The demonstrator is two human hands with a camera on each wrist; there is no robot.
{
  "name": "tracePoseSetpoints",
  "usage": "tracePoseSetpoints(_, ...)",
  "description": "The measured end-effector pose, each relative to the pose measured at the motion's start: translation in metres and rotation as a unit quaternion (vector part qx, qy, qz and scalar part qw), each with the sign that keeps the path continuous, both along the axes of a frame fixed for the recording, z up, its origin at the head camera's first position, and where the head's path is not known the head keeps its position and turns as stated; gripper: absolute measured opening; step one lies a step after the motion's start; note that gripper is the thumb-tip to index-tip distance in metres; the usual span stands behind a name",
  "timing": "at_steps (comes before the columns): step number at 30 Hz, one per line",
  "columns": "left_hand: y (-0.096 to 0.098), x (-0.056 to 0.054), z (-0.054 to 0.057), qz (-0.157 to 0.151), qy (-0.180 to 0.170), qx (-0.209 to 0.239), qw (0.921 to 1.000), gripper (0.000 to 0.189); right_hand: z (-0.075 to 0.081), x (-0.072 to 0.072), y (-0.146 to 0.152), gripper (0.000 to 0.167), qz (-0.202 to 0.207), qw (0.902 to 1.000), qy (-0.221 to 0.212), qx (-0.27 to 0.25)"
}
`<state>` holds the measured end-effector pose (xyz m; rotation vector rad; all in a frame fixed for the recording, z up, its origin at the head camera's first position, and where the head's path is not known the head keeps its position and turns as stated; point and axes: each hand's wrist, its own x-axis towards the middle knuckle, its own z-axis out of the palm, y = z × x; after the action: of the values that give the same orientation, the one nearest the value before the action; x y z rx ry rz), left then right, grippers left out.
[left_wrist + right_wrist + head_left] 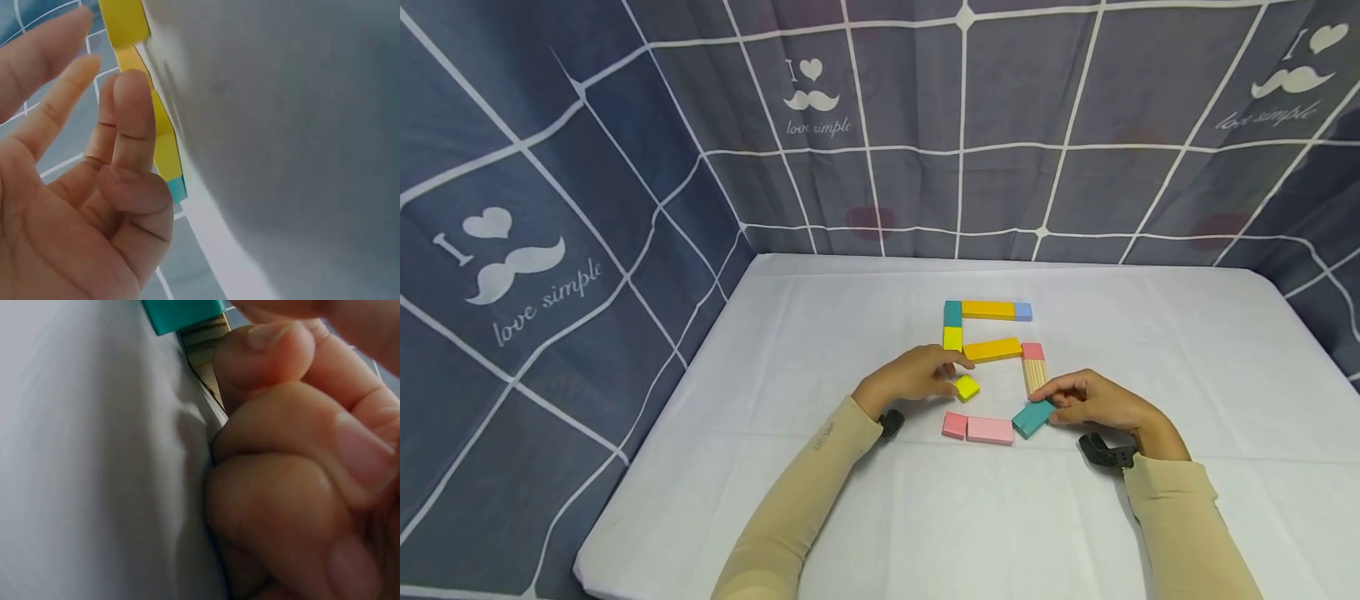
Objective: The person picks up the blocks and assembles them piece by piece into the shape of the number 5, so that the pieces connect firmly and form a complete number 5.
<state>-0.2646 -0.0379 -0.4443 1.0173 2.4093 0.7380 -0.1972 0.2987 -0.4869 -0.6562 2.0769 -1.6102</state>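
My left hand (917, 373) hovers over the left part of a block layout, its fingers loosely bent and parted. Beside its thumb lies a small yellow block (967, 388), also seen as a yellow block (125, 24) just past the fingertips in the left wrist view. Nothing is held there. My right hand (1097, 402) pinches a teal block (1032, 418) between thumb and index finger; the block lies tilted on the table. The other right fingers curl in under the palm. A natural wood striped block (1034, 378) touches or nearly touches the right index fingertip.
Farther back are a teal block (952, 313), a long orange block (988, 310), a blue block (1023, 312), a yellow block (952, 337), another orange block (992, 350) and a pink block (1032, 351). Two pink blocks, one long (990, 430), lie in front. White cloth covers the table (850, 300).
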Motion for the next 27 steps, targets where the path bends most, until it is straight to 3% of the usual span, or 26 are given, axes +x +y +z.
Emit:
tracePoseSetpoints(12,0.001,-0.002,-0.001,0.014,0.005,-0.024,0.9996,0.031,0.001,-0.002,-0.003,0.029,0.01,0.9995,-0.01,-0.028)
tracePoseSetpoints(22,-0.013,-0.008,0.002,0.032,-0.027,-0.022,0.9989,0.031,0.0,-0.002,-0.001,0.031,0.006,0.9998,-0.005,-0.016)
tracePoseSetpoints(27,-0.019,-0.011,0.003,0.043,-0.059,-0.017,0.9971,0.029,0.0,0.0,0.001,0.029,0.008,0.9998,-0.001,-0.018)
